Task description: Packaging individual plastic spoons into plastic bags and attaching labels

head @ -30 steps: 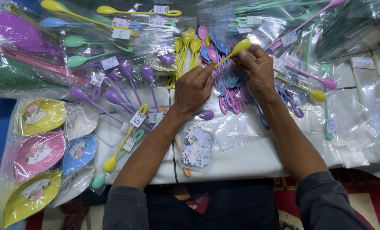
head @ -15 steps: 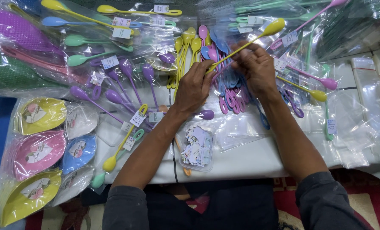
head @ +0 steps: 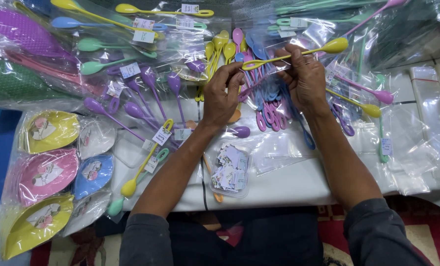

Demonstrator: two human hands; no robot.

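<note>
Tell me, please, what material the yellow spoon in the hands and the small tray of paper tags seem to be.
The yellow spoon, held by the left hand and right hand, looks like glossy moulded plastic: uniform colour, bright shine on its bowl. The small tray seems thin clear plastic, since the tags show through.

At six o'clock we see a clear tub of paper tags (head: pixel 229 170); white labels (head: pixel 143 30) hang at eleven; clear bagged leaf-shaped dishes (head: pixel 47 175) sit at eight; empty clear bags (head: pixel 429 113) at three

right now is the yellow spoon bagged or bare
Bare: the yellow spoon shows no wrap, held level between the left hand and right hand.
</note>
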